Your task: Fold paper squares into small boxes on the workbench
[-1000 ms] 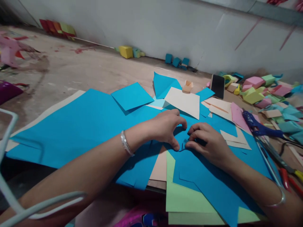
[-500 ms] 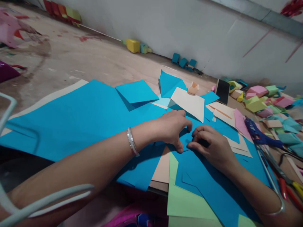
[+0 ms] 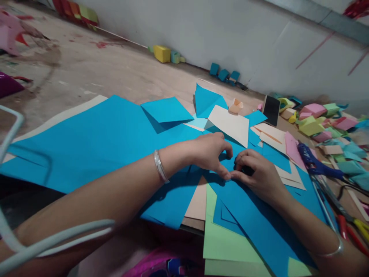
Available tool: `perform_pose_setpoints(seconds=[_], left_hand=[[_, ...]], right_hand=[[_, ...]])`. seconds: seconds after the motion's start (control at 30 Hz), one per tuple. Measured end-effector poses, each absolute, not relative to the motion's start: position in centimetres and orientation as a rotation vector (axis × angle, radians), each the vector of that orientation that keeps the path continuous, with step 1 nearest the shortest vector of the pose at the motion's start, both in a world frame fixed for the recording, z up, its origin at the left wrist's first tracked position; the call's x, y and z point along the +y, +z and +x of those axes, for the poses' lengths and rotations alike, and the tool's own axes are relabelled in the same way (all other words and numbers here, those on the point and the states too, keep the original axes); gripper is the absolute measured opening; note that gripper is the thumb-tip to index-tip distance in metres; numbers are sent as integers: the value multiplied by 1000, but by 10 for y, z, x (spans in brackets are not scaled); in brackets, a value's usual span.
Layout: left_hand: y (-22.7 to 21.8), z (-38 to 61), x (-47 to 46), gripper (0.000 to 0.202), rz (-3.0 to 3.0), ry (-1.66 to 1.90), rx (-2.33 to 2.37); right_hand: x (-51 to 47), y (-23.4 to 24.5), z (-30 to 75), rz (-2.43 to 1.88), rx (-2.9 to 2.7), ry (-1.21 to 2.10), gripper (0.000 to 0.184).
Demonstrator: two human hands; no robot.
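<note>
My left hand (image 3: 209, 154), with a silvery bracelet on its wrist, is bent over the blue paper (image 3: 250, 223), thumb and fingers curved around its upper part. Close against it, my right hand (image 3: 256, 173) has its fingers curled and its thumb pinching at the same paper. The two thumb tips meet. My fingers partly hide the paper's gripped edge. Beneath lie a large blue sheet (image 3: 100, 142), a pale green sheet (image 3: 227, 246) and peach paper (image 3: 196, 200). A folded blue piece (image 3: 168, 109) and a cream piece (image 3: 230, 123) rest just beyond my hands.
At the right lie a blue glue gun (image 3: 317, 163), scissors (image 3: 340, 209) and a dark phone (image 3: 271, 109). Many coloured paper boxes (image 3: 313, 125) are piled behind them. Small blue boxes (image 3: 223, 74) and a yellow box (image 3: 162, 53) stand along the wall. A white frame (image 3: 11, 130) is at the left.
My left thumb has moved right and slightly up to meet my right thumb. The blue paper strip under my hands has shifted a little, showing more of the blue piece below.
</note>
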State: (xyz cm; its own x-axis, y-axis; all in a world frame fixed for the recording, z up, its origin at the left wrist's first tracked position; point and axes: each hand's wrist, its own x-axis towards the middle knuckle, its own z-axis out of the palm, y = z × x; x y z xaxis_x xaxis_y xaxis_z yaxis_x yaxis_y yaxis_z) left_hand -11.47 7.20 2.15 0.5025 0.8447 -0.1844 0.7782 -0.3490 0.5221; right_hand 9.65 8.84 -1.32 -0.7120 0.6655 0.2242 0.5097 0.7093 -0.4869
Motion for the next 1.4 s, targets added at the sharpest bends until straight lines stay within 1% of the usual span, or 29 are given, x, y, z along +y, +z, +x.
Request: perform_pose_setpoints(seconds=[0.17, 0.43, 0.7, 0.93, 1.13, 1.3, 1.4], left_hand=[[16, -109, 69, 61, 2199, 237, 1444], [13, -104, 66, 62, 2204, 211, 1495], [16, -104, 65, 67, 2177, 166, 1495], [15, -104, 65, 66, 2189, 173, 1504], [16, -105, 65, 70, 2189, 167, 1497], [17, -104, 63, 65, 2205, 194, 1495], [17, -102, 62, 67, 2230, 180, 1521]], right_hand=[[89, -15, 97, -903, -2528, 564, 29], [90, -10, 96, -892, -2579, 618, 24], [97, 1, 109, -877, -2680, 765, 12], [102, -4, 111, -840, -2627, 771, 17], [101, -2, 110, -830, -2644, 782, 12], [99, -2, 109, -832, -2638, 778, 11], [99, -1, 109, -830, -2622, 754, 10]])
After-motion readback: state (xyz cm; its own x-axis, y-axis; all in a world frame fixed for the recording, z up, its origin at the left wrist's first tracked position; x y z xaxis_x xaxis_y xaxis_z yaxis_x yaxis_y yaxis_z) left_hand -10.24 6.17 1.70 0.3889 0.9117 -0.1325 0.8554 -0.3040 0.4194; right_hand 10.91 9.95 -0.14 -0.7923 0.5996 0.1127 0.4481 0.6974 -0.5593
